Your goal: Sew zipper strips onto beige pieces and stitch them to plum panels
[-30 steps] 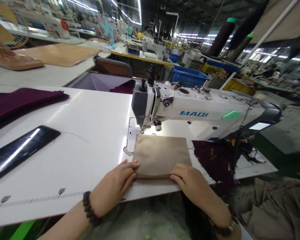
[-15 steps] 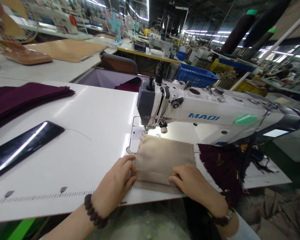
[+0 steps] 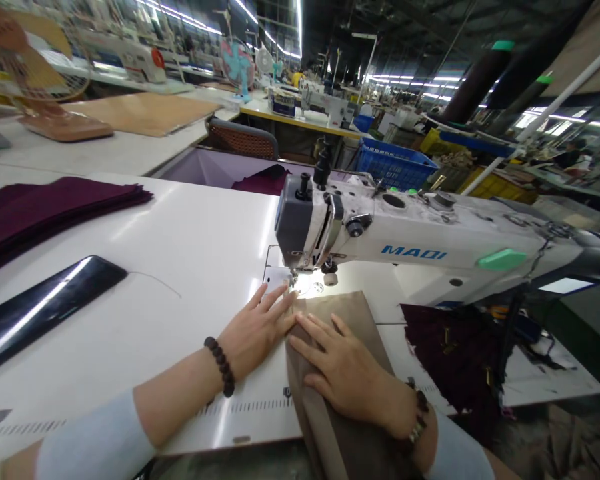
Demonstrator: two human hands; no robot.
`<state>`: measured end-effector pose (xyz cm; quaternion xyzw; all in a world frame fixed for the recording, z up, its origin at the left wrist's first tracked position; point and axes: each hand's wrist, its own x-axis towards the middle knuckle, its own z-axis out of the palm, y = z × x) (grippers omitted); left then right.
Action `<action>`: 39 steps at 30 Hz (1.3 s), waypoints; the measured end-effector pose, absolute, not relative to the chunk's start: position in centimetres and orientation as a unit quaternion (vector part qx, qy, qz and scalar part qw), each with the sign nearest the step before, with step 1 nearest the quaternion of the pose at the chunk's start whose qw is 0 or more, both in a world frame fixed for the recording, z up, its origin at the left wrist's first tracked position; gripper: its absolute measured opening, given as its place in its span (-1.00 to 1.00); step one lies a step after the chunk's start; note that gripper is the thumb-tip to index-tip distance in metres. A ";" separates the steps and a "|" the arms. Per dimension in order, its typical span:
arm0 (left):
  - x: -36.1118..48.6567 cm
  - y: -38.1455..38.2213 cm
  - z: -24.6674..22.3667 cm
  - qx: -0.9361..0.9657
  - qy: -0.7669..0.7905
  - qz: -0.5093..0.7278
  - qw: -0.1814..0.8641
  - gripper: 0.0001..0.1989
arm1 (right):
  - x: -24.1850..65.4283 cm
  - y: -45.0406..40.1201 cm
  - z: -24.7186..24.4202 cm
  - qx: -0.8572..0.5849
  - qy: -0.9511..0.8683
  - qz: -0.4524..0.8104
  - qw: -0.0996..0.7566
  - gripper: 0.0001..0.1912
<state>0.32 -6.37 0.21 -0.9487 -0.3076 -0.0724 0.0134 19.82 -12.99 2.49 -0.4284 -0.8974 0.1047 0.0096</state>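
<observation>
A beige-brown piece of fabric (image 3: 353,310) lies under the needle area of a white sewing machine (image 3: 410,233) and hangs over the table's front edge. My left hand (image 3: 260,330) rests with fingers stretched out, its tips beside the presser foot and the fabric's left edge. Flat on the fabric, my right hand (image 3: 343,367) has its fingers spread, pressing near the left edge. The fingertips of the two hands almost meet. Beaded bracelets circle both wrists. The needle itself is too small to make out.
Left on the white table (image 3: 190,227) lie a black phone-like slab (image 3: 50,310) and stacked maroon fabric (image 3: 55,213). More maroon cloth (image 3: 450,353), with small brass-coloured pieces, sits at right. Behind stand a blue crate (image 3: 397,163) and an orange fan (image 3: 55,120).
The fabric has been turned and now trails over the front edge. Both hands moved from its near corners up toward the presser foot, their fingers opening out flat. The view shifted slightly.
</observation>
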 end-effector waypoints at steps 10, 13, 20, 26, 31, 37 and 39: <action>0.7 -6.7 -0.9 -0.947 -0.309 -0.088 -0.008 -0.67 | 19.8 -12.0 1.7 -0.450 -0.885 0.117 0.009 -0.44; 1.0 -6.8 -0.7 -0.945 -0.314 -0.089 0.001 -0.66 | 19.7 -11.7 1.5 -0.456 -0.883 0.108 0.010 -0.44; 1.9 -4.1 -0.2 -0.936 -0.341 -0.082 0.005 -0.76 | 19.2 -9.1 1.0 -0.470 -0.879 0.071 0.024 -0.46; 1.7 -3.0 0.3 -0.939 -0.332 -0.087 -0.010 -0.83 | 19.4 -7.4 0.5 -0.474 -0.879 0.050 0.032 -0.46; 0.8 -8.4 1.8 -0.938 -0.311 -0.122 -0.098 -0.84 | 19.9 -7.6 0.1 -0.472 -0.878 0.057 0.054 -0.52; -0.3 -14.6 1.0 -0.936 -0.246 -0.167 -0.188 -0.78 | 20.1 -7.9 0.5 -0.465 -0.882 0.061 0.049 -0.56; -0.5 -15.4 0.3 -0.938 -0.235 -0.167 -0.191 -0.76 | 20.1 -7.9 0.6 -0.462 -0.884 0.061 0.047 -0.56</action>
